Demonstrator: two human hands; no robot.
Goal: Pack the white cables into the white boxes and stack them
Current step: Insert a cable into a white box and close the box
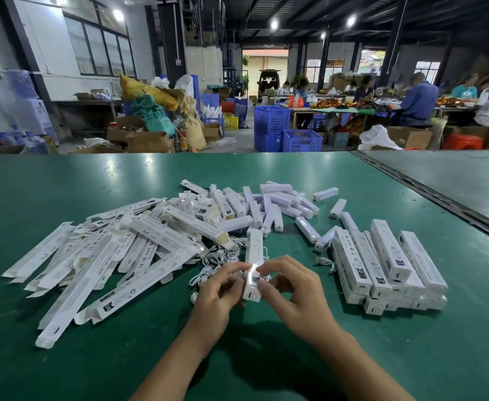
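White long plastic bar pinched between left hand and right hand, loose white cables just beside, green table.

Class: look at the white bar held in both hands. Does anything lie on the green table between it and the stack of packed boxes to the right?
Only a loose white cable lies on the green table between the bar and the stack; it can be passed over.

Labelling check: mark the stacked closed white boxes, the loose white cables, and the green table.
stacked closed white boxes point(388, 264): head view, top box face.
loose white cables point(208, 274): head view, coiled part.
green table point(63, 180): head view, bare surface.
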